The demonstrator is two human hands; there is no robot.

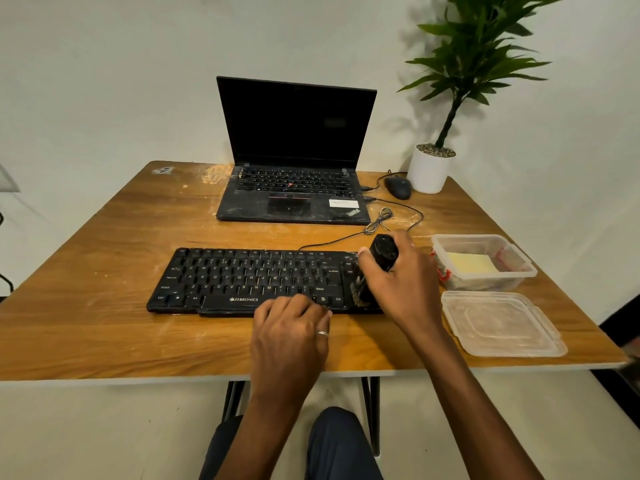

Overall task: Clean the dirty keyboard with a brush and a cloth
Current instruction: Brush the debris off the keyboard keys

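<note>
— First, the right hand (398, 282)?
— Clamped round the black handle of the brush (382, 252), thumb up over the far side, bristles (360, 289) pressed down on the right end of the keyboard (242, 275).
— And the left hand (291, 327)?
— Laid on the keyboard's near edge, just right of the brand name. Fingers bent, tips on the keys, wrapped round nothing. A ring (322, 333) on one finger.
— The keyboard itself?
— Black, dusty, flat on the wooden table (104, 323), near the front edge. A thin cable (346, 239) running from its back edge toward the laptop (294, 133).
— And the cloth (471, 265)?
— Pale yellow, folded, lying inside the clear plastic container (485, 282) just to the right of the right hand. Touched by neither hand. The lid (502, 323) flat on the table, just in front of the container.
— Farther back?
— Laptop open, screen dark, deck dusty, behind the keyboard. A dark mouse (398, 187) to its right, beside a white pot (429, 171) with a green plant. Pale dust scattered on the tabletop left of the laptop.
</note>
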